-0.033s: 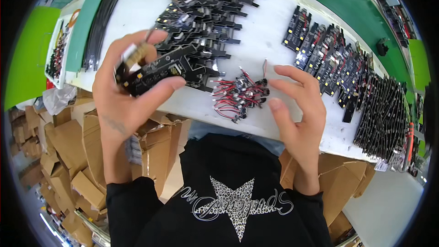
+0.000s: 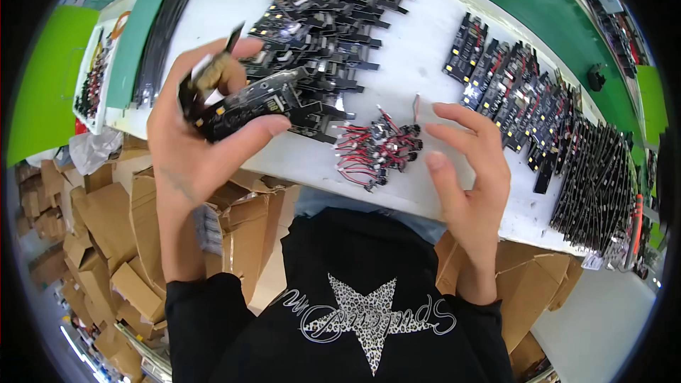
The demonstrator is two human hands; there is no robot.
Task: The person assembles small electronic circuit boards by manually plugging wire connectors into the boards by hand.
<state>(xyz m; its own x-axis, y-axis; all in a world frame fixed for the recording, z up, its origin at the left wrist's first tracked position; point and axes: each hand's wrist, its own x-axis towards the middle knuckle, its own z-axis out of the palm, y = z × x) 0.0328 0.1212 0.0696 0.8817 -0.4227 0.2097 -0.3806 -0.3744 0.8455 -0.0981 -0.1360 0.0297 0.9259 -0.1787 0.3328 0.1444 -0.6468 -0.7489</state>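
Note:
My left hand (image 2: 188, 124) is wrapped round black circuit boards (image 2: 266, 96) with small yellow squares, held raised at the near left of the table. A dark strip juts up above its fingers; how many boards are in the grip I cannot tell. On the right, my right hand (image 2: 468, 156) hovers with thumb and fingers apart, nothing plainly in them. Just left of its fingertips lies a small pile of red and black wire leads (image 2: 379, 145) with white connectors. A thin piece (image 2: 416, 108) stands up at the pile's edge by the index finger.
Behind my left hand spreads a large stack of black boards (image 2: 330, 21). Boards with red wires (image 2: 504, 85) lie in rows at right, beside a heap of thin black strips (image 2: 596, 184). Long dark strips (image 2: 167, 39) and a parts tray (image 2: 91, 85) sit left. Cardboard (image 2: 106, 220) fills the floor.
The boards in my left hand have tilted slightly. The whole view has shifted a little; my right hand keeps nearly the same place beside the wire pile.

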